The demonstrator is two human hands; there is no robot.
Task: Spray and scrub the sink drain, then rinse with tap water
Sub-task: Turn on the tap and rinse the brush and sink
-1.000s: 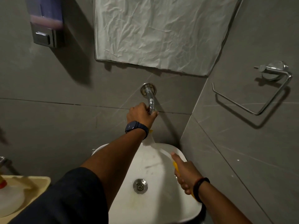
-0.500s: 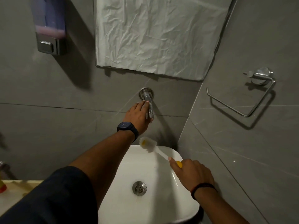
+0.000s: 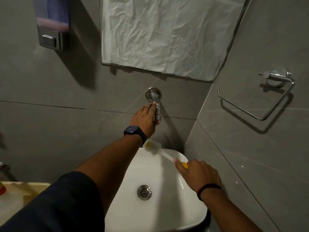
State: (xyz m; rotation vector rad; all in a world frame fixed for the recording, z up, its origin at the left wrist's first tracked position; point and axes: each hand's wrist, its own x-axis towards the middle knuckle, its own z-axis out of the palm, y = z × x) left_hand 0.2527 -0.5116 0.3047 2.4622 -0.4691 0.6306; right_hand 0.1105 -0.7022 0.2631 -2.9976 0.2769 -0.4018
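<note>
Grey tiled wall – white sink, drain

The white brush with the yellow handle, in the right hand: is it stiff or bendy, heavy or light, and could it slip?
The brush is probably light: the right hand holds it out by the handle end alone. Its thin white neck looks straight, so likely fairly stiff, though it may flex under pressure. The sink shines as if wet beside that hand, so the handle could be slippery.
</note>
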